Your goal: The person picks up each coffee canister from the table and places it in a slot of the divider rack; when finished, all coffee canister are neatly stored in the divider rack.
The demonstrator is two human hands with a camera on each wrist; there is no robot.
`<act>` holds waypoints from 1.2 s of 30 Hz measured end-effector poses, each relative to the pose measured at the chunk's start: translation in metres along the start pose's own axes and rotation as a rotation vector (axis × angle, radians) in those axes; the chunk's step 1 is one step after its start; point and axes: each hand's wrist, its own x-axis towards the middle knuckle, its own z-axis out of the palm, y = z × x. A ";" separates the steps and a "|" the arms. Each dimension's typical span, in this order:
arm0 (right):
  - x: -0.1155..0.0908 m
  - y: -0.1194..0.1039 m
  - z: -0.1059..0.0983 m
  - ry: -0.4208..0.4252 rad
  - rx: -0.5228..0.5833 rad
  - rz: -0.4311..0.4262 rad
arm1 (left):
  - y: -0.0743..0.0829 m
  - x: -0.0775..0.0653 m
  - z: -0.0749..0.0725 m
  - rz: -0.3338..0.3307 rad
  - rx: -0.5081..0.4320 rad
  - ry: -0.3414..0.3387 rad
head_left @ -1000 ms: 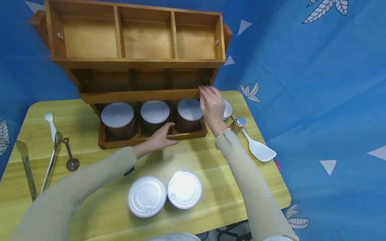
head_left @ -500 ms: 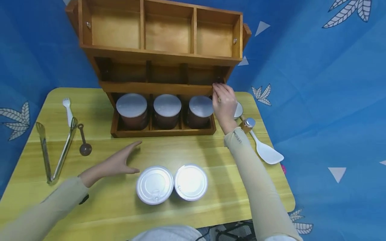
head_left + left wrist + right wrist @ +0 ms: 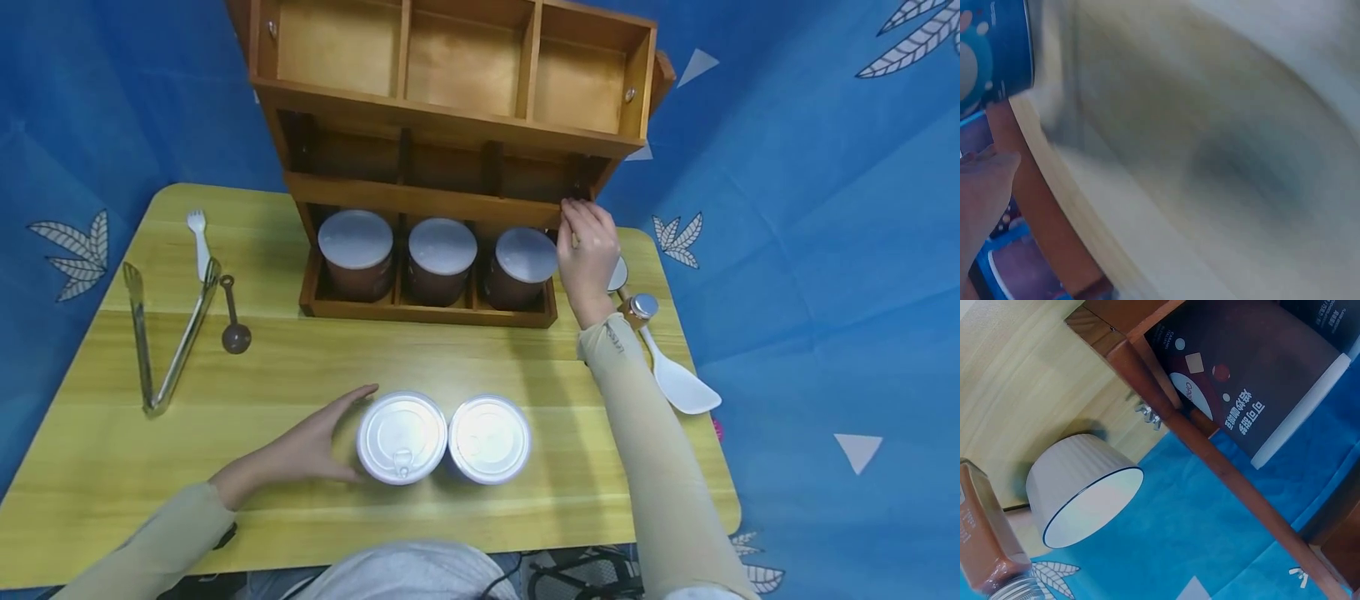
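My left hand (image 3: pixel 300 450) reaches over the table beside the left of two white-lidded cans, thumb and fingers spread around its left side. That can (image 3: pixel 402 437) stands touching the right can (image 3: pixel 490 440). In the left wrist view, a blue patterned can (image 3: pixel 997 50) shows at the upper left, above part of my hand (image 3: pixel 985 194). My right hand (image 3: pixel 588 250) grips the right front corner of the middle tier of a wooden three-tier rack (image 3: pixel 420 200). Three brown tubs with pale lids, one of them the middle tub (image 3: pixel 441 267), fill the bottom tier.
On the table's left lie metal tongs (image 3: pixel 168 367), a white fork (image 3: pixel 200 242) and a brown scoop (image 3: pixel 236 333). At right are a white spatula (image 3: pixel 682 383), a small jar (image 3: pixel 639 308) and a white ribbed bowl (image 3: pixel 1085 487). A blue cloth (image 3: pixel 810 250) hangs behind.
My left hand has moved away from the rack's front, down and left, then across to the left can. My right hand stays on the rack. The head view has shifted.
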 end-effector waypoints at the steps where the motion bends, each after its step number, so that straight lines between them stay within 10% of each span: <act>1: 0.000 0.000 0.000 -0.001 -0.002 0.003 | 0.001 0.002 0.003 0.007 -0.016 0.001; 11: 0.001 0.001 0.002 0.017 -0.001 -0.019 | -0.002 0.019 0.021 0.108 -0.260 -0.069; 21: 0.000 0.002 0.001 0.000 -0.012 -0.015 | 0.000 0.017 0.028 0.111 -0.259 -0.001; 36: -0.001 0.003 0.000 0.019 -0.002 -0.037 | 0.041 -0.001 -0.016 0.092 -0.277 0.126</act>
